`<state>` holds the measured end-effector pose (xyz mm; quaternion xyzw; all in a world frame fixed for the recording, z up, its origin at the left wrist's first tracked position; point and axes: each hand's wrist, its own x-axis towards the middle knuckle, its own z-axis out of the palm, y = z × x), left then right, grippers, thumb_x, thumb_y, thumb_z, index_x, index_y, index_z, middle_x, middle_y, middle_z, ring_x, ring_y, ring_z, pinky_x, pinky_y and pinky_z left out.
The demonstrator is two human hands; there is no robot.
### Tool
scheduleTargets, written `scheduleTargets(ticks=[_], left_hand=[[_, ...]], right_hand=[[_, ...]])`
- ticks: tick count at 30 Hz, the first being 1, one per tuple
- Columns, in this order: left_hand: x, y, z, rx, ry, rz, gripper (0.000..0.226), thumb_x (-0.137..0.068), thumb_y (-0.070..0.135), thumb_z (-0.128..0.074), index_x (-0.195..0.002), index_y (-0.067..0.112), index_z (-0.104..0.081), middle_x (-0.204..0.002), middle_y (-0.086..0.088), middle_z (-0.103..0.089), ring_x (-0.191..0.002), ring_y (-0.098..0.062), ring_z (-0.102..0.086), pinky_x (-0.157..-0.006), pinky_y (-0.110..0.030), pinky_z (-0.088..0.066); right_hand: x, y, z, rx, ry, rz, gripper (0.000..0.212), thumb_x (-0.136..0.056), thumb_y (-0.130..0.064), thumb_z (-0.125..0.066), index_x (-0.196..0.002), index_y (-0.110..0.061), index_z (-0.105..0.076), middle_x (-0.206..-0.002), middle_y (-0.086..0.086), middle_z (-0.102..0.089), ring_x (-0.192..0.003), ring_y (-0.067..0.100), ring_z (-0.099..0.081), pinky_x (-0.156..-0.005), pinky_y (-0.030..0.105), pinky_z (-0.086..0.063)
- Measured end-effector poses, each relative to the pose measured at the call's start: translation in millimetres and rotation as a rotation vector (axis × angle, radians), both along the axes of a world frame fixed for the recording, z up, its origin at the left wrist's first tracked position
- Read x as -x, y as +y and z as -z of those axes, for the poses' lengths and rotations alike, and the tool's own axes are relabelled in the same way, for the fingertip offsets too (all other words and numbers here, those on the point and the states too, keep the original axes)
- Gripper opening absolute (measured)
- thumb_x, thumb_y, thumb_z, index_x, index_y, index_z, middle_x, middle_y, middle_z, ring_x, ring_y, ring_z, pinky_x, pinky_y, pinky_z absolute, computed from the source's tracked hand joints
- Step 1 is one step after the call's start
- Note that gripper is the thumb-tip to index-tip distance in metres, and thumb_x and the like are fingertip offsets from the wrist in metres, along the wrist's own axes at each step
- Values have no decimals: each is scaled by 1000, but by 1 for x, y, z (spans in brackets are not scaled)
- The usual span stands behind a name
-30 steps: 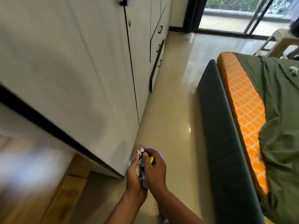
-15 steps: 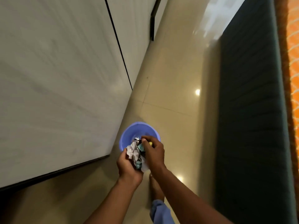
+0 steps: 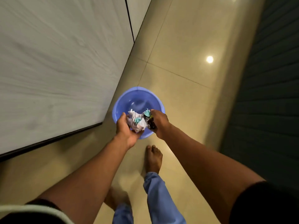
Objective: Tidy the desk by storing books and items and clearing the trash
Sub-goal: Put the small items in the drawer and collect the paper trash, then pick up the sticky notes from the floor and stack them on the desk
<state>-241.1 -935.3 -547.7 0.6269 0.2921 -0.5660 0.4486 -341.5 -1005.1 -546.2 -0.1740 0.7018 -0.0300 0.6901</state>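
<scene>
Blue basin [image 3: 139,101] on floor, inside looks bare, left hand [image 3: 125,128] cupping crumpled paper [image 3: 137,122], right hand [image 3: 159,122] gripping dark wrappers [image 3: 151,122], hands now parted, lower over basin.

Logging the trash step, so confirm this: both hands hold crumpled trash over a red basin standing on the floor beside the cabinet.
Not quite: the basin is blue, not red, as the head view shows. The rest stands: the left hand and right hand hold crumpled trash over it, on the floor beside the cabinet.
</scene>
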Motion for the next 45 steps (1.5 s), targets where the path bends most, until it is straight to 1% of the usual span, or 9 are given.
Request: scheduleTargets(ticks=[4,7,11,13,22,28,33,38,45], left_hand=[[-7,1,11,-17,24,-13,38,-102,54,-40,-103,26,-66,-119,-5,-67,-120,-32,-58,-109,-50,-41],[-11,-1,3,-43,15,-37,29,-103,51,-43,-97,30,-62,-114,-5,-60,-110,-31,-56,-109,-50,-40],[-16,7,0,-44,43,-54,60,-103,55,-44,-155,26,-36,-164,-8,-27,-143,-40,-37,-117,-57,-33],[-19,9,-3,-40,50,-48,69,-102,56,-43,-161,27,-23,-168,-8,-18,-149,-42,-29,-117,-58,-32],[-23,14,-71,12,38,38,60,-102,57,-40,-154,26,-41,-160,-10,-38,-142,-41,-41,-115,-54,-37],[-25,38,-176,81,8,199,52,-101,53,-44,-143,25,-53,-142,-6,-60,-116,-33,-59,-101,-47,-46],[-24,82,-273,118,-25,287,32,-100,49,-51,-119,27,-64,-131,-6,-67,-121,-34,-61,-102,-47,-48],[-28,155,-357,138,-111,306,43,-99,48,-53,-136,25,-58,-131,-5,-67,-119,-31,-63,-106,-47,-48],[-11,304,-438,184,-303,90,40,-103,45,-51,-135,22,-59,-130,-6,-68,-118,-32,-64,-94,-44,-54]], right_hand=[[-4,-6,3,-85,-3,13,20,-104,-30,-52,-99,-15,-64,-85,7,-64,-72,20,-57,-66,31,-47],[-9,-11,2,-119,-26,-8,24,-104,-37,-50,-115,-18,-61,-104,8,-61,-85,24,-55,-76,35,-46],[-12,-17,-1,-116,-44,-54,13,-107,-27,-45,-105,-22,-57,-88,-1,-53,-73,18,-50,-76,34,-46],[-13,-19,-4,-119,-56,-69,15,-108,-26,-44,-102,-23,-58,-86,-1,-54,-68,16,-49,-64,29,-47],[-15,-19,-66,-100,-81,-105,33,-108,-33,-46,-133,-14,-54,-96,3,-58,-73,18,-55,-61,28,-45],[-9,-19,-164,-76,-150,-216,20,-101,-25,-53,-84,-16,-56,-84,6,-54,-68,20,-50,-66,29,-43],[-9,2,-238,55,-148,-356,23,-100,-28,-58,-102,-7,-66,-96,13,-64,-86,31,-59,-82,41,-47],[-16,55,-316,89,-222,-511,13,-98,-24,-57,-90,-15,-61,-75,4,-58,-63,18,-53,-64,29,-42],[-35,178,-405,209,-325,-770,21,-99,-33,-58,-112,-17,-65,-99,4,-66,-78,18,-62,-75,32,-48]])
